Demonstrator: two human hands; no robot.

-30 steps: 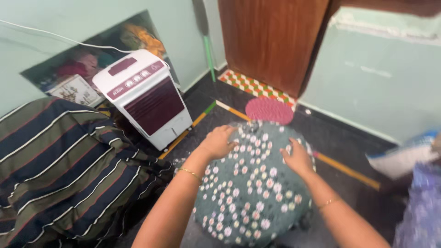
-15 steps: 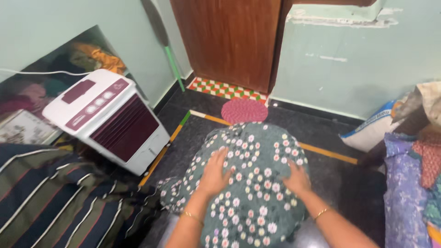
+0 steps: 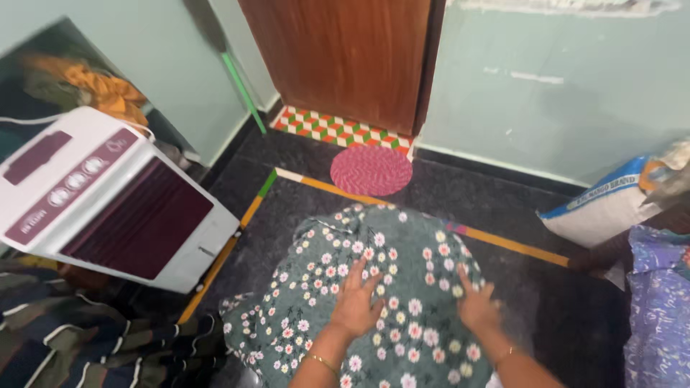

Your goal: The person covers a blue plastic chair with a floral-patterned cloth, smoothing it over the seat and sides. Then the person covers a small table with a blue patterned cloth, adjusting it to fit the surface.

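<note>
Head view shows our left hand (image 3: 357, 300) and right hand (image 3: 476, 305) spread flat on the floral cloth (image 3: 374, 287); uneven pressing could bunch it into creases.

1 head camera looks steeply down and forward, close over the floral cloth (image 3: 388, 287) toward the door (image 3: 345, 57).

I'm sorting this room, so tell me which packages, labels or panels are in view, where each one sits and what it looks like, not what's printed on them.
Woven sack: right side, on the dark floor by the pale green wall; bulging, white with blue edging and print.
Control panel: top of the white air cooler at left; long maroon strip with round white buttons.
Both hands, left hand and right hand, lie flat on the green floral cloth.
</note>
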